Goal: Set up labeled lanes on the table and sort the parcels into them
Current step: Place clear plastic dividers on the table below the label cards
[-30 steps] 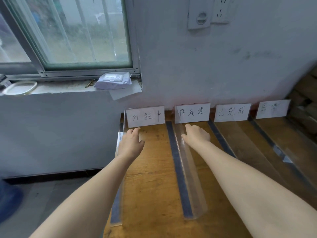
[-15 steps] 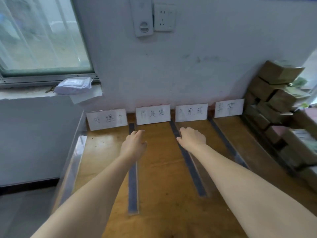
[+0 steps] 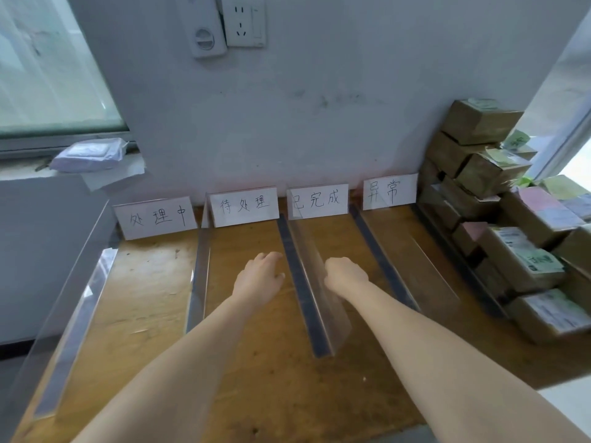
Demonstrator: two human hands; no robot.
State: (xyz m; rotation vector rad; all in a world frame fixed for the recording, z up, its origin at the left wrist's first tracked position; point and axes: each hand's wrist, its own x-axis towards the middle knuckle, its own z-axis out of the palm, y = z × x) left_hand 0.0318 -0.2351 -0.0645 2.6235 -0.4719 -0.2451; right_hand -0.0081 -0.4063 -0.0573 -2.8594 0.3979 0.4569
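Both hands reached out over the wooden worktop [image 3: 150, 302], one on each side of the middle clear divider [image 3: 323, 318]. The left hand [image 3: 257, 281] lay in the second lane with its fingers loosely bent and nothing in them, while the right hand [image 3: 345, 274] was in the third lane with its fingers curled under; whether it gripped the divider could not be told. Four handwritten label cards [image 3: 244, 204] stood along the wall at the heads of the lanes, and the parcels [image 3: 518, 260] sat stacked at the right end of the worktop, outside the lanes.
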